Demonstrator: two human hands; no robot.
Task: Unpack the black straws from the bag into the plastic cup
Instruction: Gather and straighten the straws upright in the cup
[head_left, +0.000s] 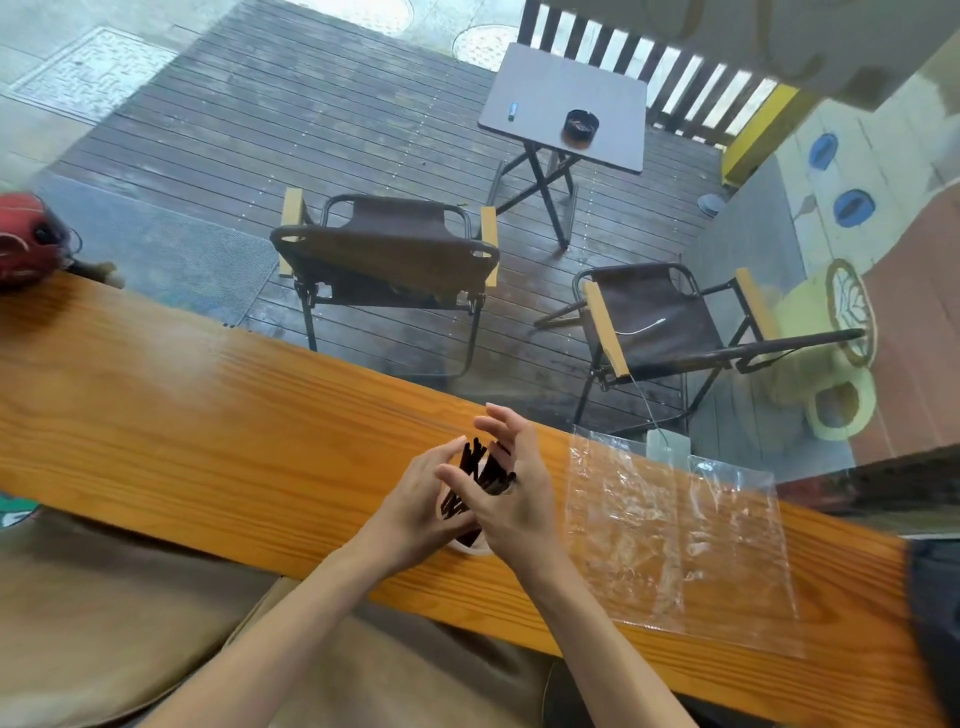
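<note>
A bundle of black straws (480, 470) stands in a plastic cup (470, 546) on the wooden counter (208, 415); only the cup's pale rim shows between my wrists. My left hand (415, 499) is against the left side of the bundle, fingers reaching up along the straws. My right hand (519, 499) is on the right side with fingers spread and fairly straight, its thumb crossing in front of the straws. Neither hand plainly grips them. The clear plastic bag (675, 535) lies flat on the counter to the right, with no straws visible in it.
A red object (26, 239) sits at the counter's far left end. A dark object (935, 623) is at the right edge. Beyond the counter, through glass, are two folding chairs (384, 249) and a small table (566, 104) on a deck.
</note>
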